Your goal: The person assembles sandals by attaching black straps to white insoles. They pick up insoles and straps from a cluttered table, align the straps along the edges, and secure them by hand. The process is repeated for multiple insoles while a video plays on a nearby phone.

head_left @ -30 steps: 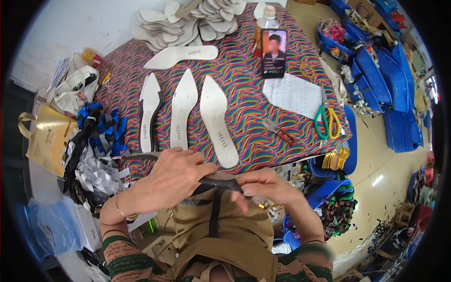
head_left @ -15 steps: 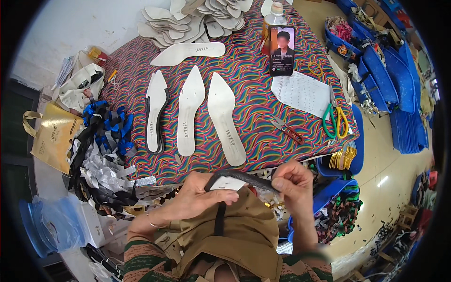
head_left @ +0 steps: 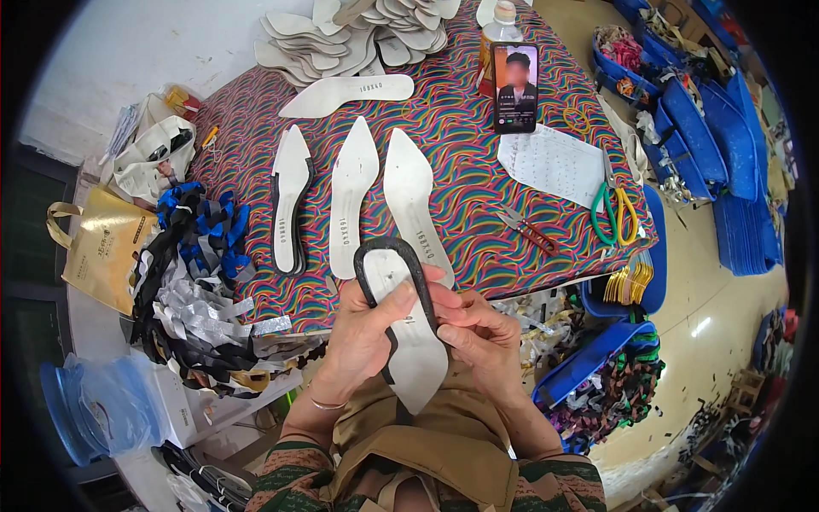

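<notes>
A white shoe insole point(head_left: 420, 367) hangs upright in front of me, rounded heel up and pointed toe down. A black edging strip point(head_left: 386, 247) wraps round its heel and runs along both sides. My left hand point(head_left: 358, 337) grips the insole with the thumb flat on its face. At its right edge, my right hand point(head_left: 485, 334) pinches the black strip between thumb and fingers. Beyond it on the table lie two plain white insoles point(head_left: 351, 192) point(head_left: 408, 175), and to their left a small stack of black-edged insoles point(head_left: 293, 183).
A pile of insoles point(head_left: 341, 47) and one lying sideways point(head_left: 345, 96) are at the back. On the right are a phone point(head_left: 515, 90) against a bottle point(head_left: 505, 26), paper point(head_left: 550, 166), snips point(head_left: 529, 233) and scissors point(head_left: 616, 213). Fabric strips point(head_left: 192, 290) hang left; blue bins point(head_left: 597, 358) stand right.
The insole has turned from nearly edge-on to face me, heel up, and lifted over the table edge. My right hand has moved left, close to the insole's side.
</notes>
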`<state>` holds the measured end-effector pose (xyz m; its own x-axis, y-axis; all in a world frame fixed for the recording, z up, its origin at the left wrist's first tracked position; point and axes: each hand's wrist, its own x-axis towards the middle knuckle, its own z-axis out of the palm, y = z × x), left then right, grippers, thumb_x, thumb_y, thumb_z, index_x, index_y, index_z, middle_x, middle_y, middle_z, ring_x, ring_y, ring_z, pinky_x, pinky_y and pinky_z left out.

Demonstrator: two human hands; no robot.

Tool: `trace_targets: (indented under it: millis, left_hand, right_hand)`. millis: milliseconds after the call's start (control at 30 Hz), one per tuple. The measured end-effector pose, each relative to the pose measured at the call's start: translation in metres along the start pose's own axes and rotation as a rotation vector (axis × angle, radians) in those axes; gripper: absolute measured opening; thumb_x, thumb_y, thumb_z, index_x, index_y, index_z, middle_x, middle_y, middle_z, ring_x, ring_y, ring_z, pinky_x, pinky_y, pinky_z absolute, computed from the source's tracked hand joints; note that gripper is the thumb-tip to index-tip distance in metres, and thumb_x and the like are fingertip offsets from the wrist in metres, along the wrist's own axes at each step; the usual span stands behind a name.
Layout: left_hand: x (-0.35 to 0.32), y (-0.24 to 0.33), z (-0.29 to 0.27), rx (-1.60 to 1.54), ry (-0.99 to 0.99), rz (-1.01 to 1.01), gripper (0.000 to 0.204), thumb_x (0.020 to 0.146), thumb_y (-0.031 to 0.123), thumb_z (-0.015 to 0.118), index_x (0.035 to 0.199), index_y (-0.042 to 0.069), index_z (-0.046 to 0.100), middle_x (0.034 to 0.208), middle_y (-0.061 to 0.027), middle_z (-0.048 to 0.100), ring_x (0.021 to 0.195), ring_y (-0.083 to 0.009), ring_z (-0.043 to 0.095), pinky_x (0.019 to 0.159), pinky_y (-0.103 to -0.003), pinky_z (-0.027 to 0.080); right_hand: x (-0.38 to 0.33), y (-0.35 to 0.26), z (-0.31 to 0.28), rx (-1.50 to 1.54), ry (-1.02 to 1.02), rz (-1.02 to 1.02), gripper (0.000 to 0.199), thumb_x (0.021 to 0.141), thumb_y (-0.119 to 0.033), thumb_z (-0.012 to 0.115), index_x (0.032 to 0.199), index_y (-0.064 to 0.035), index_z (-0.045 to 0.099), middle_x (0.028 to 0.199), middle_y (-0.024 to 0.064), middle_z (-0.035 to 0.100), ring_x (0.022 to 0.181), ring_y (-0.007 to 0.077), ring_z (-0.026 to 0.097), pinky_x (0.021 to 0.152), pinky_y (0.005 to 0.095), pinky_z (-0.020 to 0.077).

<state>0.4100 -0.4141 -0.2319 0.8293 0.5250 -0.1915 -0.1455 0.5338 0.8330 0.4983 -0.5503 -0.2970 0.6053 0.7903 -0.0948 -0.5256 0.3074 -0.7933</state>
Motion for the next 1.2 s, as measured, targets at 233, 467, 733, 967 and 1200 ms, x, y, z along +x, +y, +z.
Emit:
trace_targets:
  millis: [233, 467, 733, 967, 1200]
  left_hand:
    - [0.005, -0.006, -0.010, -0.251, -0.056, 0.020, 0.026, 0.102, 0.020, 0.050, 0.109, -0.004, 0.059, 0.088, -0.0144, 0.065, 0.073, -0.0224, 0.065, 0.067, -0.035, 0.054]
    - [0.012, -0.008, 0.000, -0.256, 0.024, 0.002, 0.015, 0.092, 0.007, 0.063, 0.105, -0.001, 0.059, 0.091, -0.0093, 0.065, 0.081, -0.0187, 0.065, 0.074, -0.032, 0.053]
    - [0.002, -0.011, -0.018, 0.471, 0.233, 0.016, 0.023, 0.078, -0.001, 0.076, 0.099, -0.007, 0.070, 0.096, -0.0108, 0.072, 0.087, -0.0128, 0.067, 0.078, -0.027, 0.054]
    - [0.006, -0.013, -0.011, 0.200, 0.041, -0.051, 0.030, 0.084, 0.003, 0.064, 0.113, -0.005, 0.066, 0.117, -0.0189, 0.067, 0.107, -0.0212, 0.063, 0.097, -0.035, 0.047]
    - [0.013, 0.006, -0.002, 0.179, 0.182, 0.120, 0.019, 0.092, 0.005, 0.055, 0.105, -0.006, 0.063, 0.097, -0.0198, 0.071, 0.078, -0.0233, 0.070, 0.067, -0.031, 0.057]
  right_hand:
    - [-0.005, 0.000, -0.002, -0.233, -0.052, -0.075, 0.013, 0.084, 0.005, 0.070, 0.096, -0.0008, 0.070, 0.097, 0.0065, 0.062, 0.071, 0.0055, 0.054, 0.056, 0.0196, 0.0401]
    - [0.003, -0.002, 0.000, -0.612, -0.048, -0.302, 0.010, 0.082, 0.006, 0.068, 0.090, 0.0017, 0.063, 0.087, 0.0058, 0.061, 0.070, 0.0092, 0.053, 0.060, 0.0233, 0.0422]
    - [0.017, -0.006, 0.005, -0.658, -0.081, -0.401, 0.013, 0.080, 0.007, 0.068, 0.090, 0.0007, 0.061, 0.090, 0.0086, 0.065, 0.078, 0.0138, 0.061, 0.066, 0.0257, 0.0488]
    - [0.037, -0.008, 0.012, -0.385, -0.146, -0.244, 0.018, 0.085, 0.002, 0.067, 0.103, 0.0015, 0.060, 0.093, 0.0056, 0.062, 0.084, 0.0109, 0.060, 0.067, 0.0238, 0.0477]
    - [0.028, -0.035, -0.012, -1.166, -0.276, -0.402, 0.025, 0.083, -0.002, 0.069, 0.107, -0.0005, 0.062, 0.094, 0.0136, 0.066, 0.073, 0.0261, 0.066, 0.060, 0.0337, 0.0505]
